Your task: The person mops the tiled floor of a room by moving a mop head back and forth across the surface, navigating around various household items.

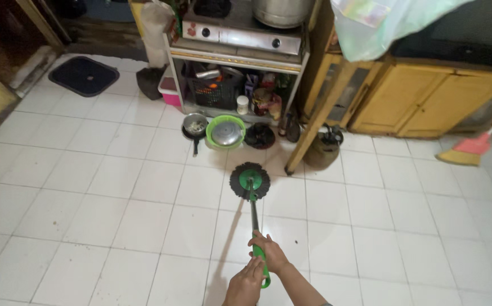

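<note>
Stretching ahead of both hands, the white tiled floor [115,198] carries a metal rack [237,62] far beyond them. The green mop [250,181] rests its round head on tiles straight ahead. The right hand [269,252] clasps its handle; the left hand [246,283], just nearer, grips it too.

A floor of white square tiles [87,215] is seen, brightly lit at the middle and dimmer toward the edges. A metal rack [235,62] is set at the far side, and a stove [240,34] is carried on it. Left of the rack, a dark mat [83,75] is laid. Right of the rack, yellow wooden cabinets [427,99] are ranged. Beyond them, possibly a broom [472,147] is propped.
</note>
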